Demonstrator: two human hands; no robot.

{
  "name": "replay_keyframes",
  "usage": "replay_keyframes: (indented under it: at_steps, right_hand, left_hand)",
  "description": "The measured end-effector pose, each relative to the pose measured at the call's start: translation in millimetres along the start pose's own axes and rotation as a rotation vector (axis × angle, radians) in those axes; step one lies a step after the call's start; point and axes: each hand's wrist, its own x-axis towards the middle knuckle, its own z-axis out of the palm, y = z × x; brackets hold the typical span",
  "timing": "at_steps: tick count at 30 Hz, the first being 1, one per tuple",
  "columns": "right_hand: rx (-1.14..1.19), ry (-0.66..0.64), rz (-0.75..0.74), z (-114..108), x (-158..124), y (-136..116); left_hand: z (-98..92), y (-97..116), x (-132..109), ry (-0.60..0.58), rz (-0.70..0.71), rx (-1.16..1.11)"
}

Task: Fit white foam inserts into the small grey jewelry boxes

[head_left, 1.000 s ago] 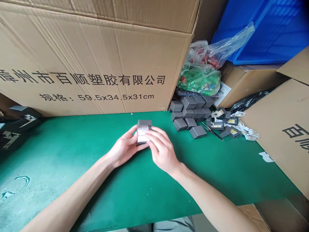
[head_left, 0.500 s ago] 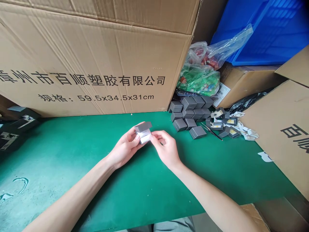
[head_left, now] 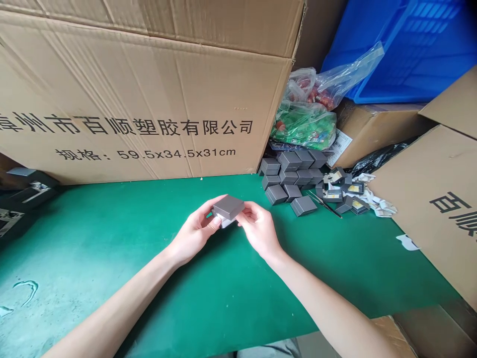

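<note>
Left fingers [head_left: 207, 204] partly hidden behind gray box [head_left: 228, 207], underside out of sight. Big carton [head_left: 149, 84] cut off top and left; blue crate [head_left: 421, 54] top and right. Dark items [head_left: 35, 195] far left cropped, can't identify.

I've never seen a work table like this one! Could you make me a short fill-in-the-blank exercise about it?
1. The left hand holds a small grey box above a tabletop whose colour is ____.
2. The hand nearer the stacked grey boxes is the person's ____ one.
3. The plastic crate at the upper right is coloured ____.
4. The line of numbers on the large carton behind the hands ends with the unit ____.

Missing words: green; right; blue; cm.
</note>
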Motion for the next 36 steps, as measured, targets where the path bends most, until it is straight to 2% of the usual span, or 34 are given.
replay_keyframes:
  at_steps: [9,13,22,26,31,36]
  right_hand:
    - [-0.076,-0.024,-0.077,-5,8,8]
    - [-0.098,-0.017,-0.058,-5,7,6]
    - [-0.029,-0.009,-0.054,0,2,1]
    - [-0.179,0.089,-0.221,-1,0,1]
    - [-0.331,0.080,-0.461,0,-5,0]
    - [-0.541,0.077,-0.631,-3,-4,2]
  left_hand:
    - [8.3,12,0,0.013,-0.017,0.018]
    - [8.8,12,0,0.017,-0.040,0.004]
    - [9.8,11,0,0.017,-0.117,-0.162]
    - [11.6,12,0,0.063,-0.149,-0.237]
    - [15.1,20,0,0.092,-0.215,-0.348]
    - [16.2,22,1,0.107,-0.195,-0.347]
